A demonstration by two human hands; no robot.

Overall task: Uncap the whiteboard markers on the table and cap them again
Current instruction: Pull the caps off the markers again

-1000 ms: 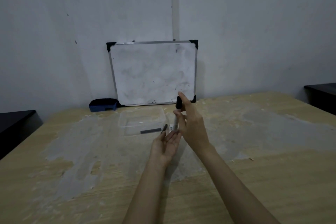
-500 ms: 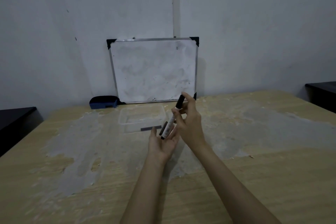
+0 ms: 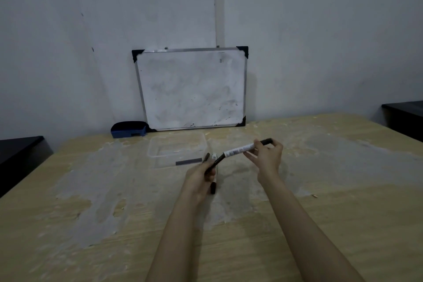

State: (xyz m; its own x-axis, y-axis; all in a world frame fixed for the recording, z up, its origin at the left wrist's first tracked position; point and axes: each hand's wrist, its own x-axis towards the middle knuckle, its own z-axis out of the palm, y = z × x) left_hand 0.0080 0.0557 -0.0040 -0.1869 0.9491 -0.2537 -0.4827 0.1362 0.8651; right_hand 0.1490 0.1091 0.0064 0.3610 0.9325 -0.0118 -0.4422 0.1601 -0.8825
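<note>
Both hands are up over the table [image 3: 343, 190]. The right hand [image 3: 267, 159] pinches the far end of a white-barrelled marker [image 3: 240, 150] between thumb and fingertips; the left hand [image 3: 201, 173] is closed round its black cap end [image 3: 216, 162]. Whether the cap is seated or just off, I cannot tell. 1 more marker [image 3: 213, 186] lies on the table beneath the left hand, mostly hidden. A clear tub [image 3: 177, 149] sits just beyond, dim and hard to read.

Smudged whiteboard [image 3: 192, 89] leans against grey wall [image 3: 320, 36] at the table's [image 3: 343, 201] far edge. Blue eraser [image 3: 129, 129] just beside its lower left corner. Clear plastic container [image 3: 177, 152], possibly empty, lies nearer.
</note>
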